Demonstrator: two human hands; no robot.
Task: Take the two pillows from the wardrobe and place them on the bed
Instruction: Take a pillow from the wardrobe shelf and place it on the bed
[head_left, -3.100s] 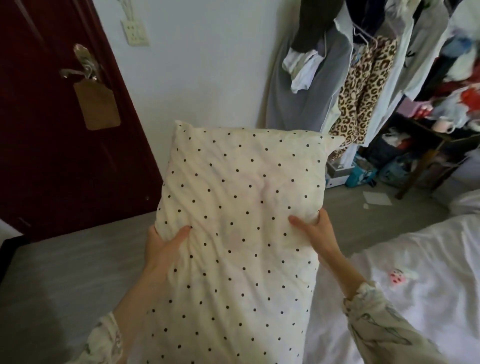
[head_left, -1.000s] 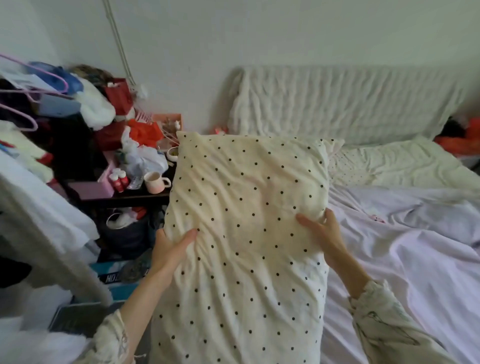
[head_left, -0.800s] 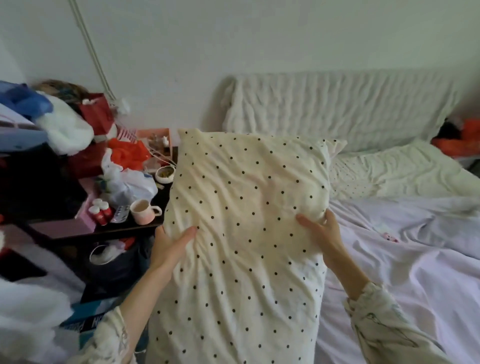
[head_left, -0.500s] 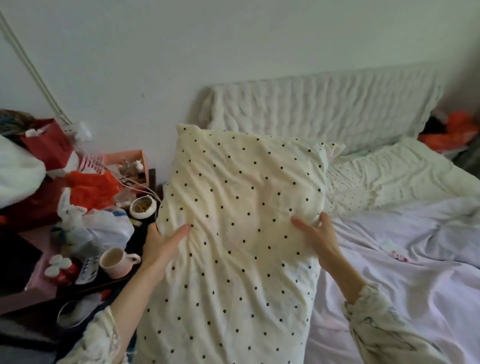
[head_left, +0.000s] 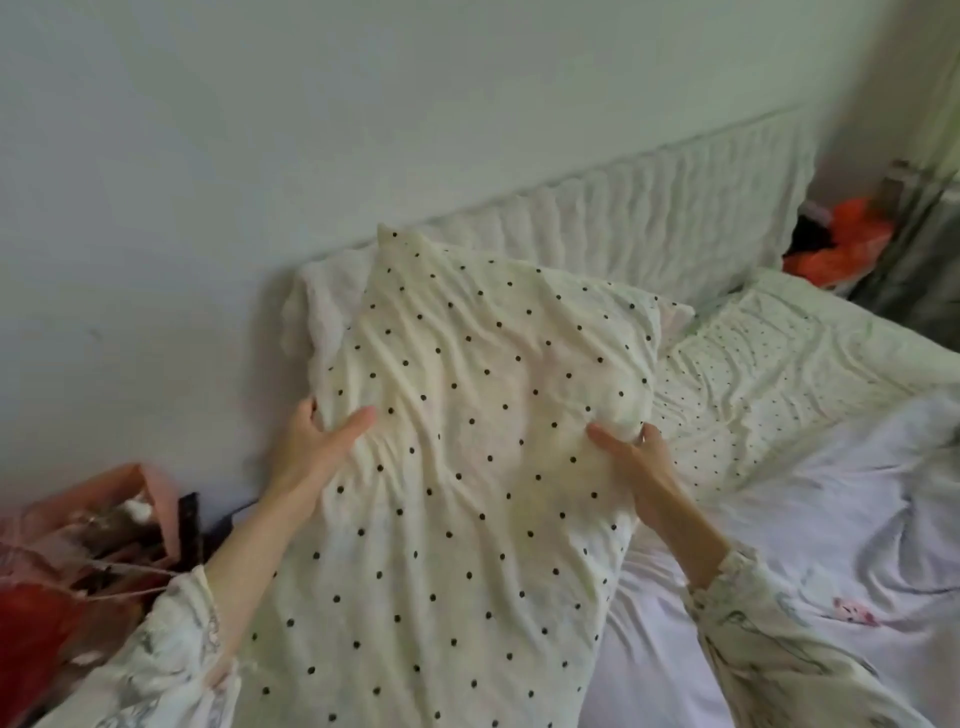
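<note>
A cream pillow with black dots (head_left: 467, 467) fills the middle of the head view, held lengthwise over the left head end of the bed (head_left: 831, 545). My left hand (head_left: 317, 441) grips its left edge and my right hand (head_left: 634, 457) grips its right edge, thumbs on top. The pillow's far corner reaches the white ribbed headboard cover (head_left: 649, 223). A second cream dotted pillow (head_left: 789, 379) lies flat at the head of the bed, just right of the held one. The wardrobe is out of view.
A cluttered bedside table with a pink box and red items (head_left: 88, 535) stands left of the bed, close to my left arm. Orange and dark things (head_left: 841, 244) sit in the far right corner. The white wall runs behind the headboard.
I have turned from the door and clothes rack toward the bed. The pillow, still in both hands, has moved forward and tilted down toward the headboard; the bedside table has slid to the lower left.
</note>
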